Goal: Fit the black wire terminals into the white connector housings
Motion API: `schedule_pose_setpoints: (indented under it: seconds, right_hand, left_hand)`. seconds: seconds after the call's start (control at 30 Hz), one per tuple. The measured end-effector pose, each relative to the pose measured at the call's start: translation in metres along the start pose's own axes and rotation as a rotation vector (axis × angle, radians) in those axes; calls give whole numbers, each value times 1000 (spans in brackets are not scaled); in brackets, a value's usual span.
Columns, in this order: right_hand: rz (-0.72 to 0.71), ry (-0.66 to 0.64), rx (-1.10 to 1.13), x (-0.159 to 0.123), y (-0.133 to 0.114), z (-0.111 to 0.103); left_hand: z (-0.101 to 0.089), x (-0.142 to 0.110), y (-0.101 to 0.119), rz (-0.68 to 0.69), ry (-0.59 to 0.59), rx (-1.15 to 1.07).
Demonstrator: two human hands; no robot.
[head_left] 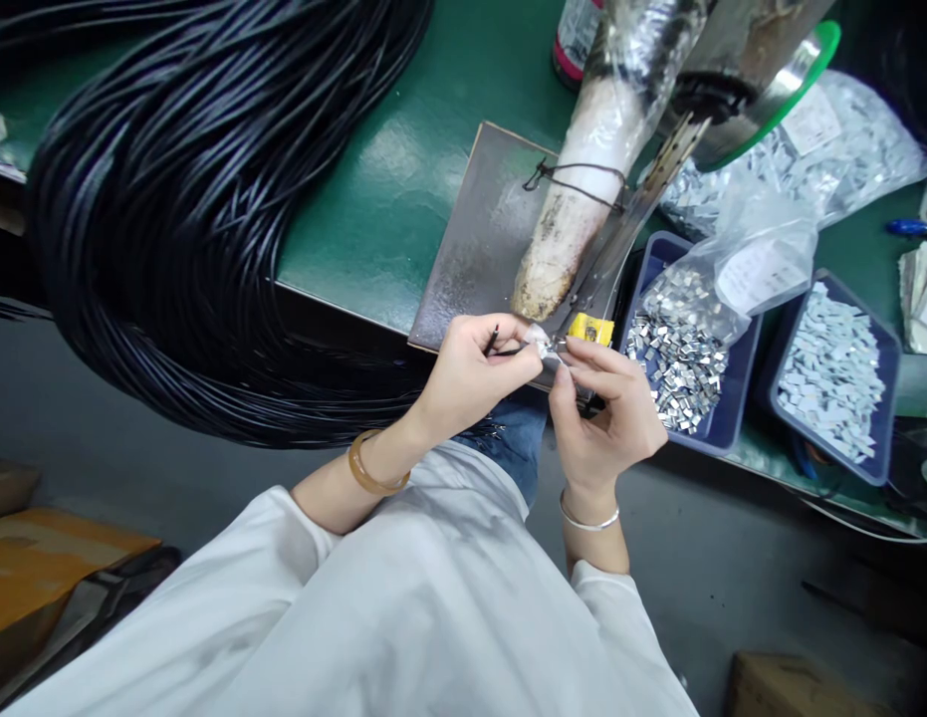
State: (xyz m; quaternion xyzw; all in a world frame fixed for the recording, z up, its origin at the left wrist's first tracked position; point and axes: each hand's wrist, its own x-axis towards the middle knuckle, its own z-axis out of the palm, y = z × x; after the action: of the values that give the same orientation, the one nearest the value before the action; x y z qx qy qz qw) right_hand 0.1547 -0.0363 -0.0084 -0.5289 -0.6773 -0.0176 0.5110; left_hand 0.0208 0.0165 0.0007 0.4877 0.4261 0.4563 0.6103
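My left hand (482,373) is closed in a pinch on a thin black cable (506,352), whose dark end sticks up between thumb and fingers. Some white material shows at its fingertips. Close by on the right, my right hand (608,403) has its thumb and fingers bent together around a tiny pale piece, too small to name. The fingertips of both hands nearly meet at the front edge of a grey metal plate (482,224). Just behind them sits a yellow-labelled part (590,329), below a plastic-wrapped white tube (575,214).
A large bundle of black cables (171,199) hangs over the green table (350,234) at left. To the right stand a blue bin (743,368) of small metal pieces and another bin (892,368) of pale pieces. A plastic bag (866,149) lies behind them.
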Motion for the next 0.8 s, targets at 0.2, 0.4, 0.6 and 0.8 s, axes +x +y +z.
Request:
schedule_pose_setpoints:
  seconds: [0.2, 0.4, 0.6, 0.8]
  right_hand:
    - [9, 42, 19, 2, -4, 1]
    - [16, 1, 5, -1, -4, -1]
    - [-2, 9, -25, -3, -3, -3]
    - [8, -25, -80, -1, -4, -4]
  left_hand:
    - [2, -2, 4, 14, 2, -5]
    - [-1, -1, 4, 3, -19, -24]
    - [0, -3, 0, 5, -37, -15]
    - [-1, -5, 0, 21, -37, -15]
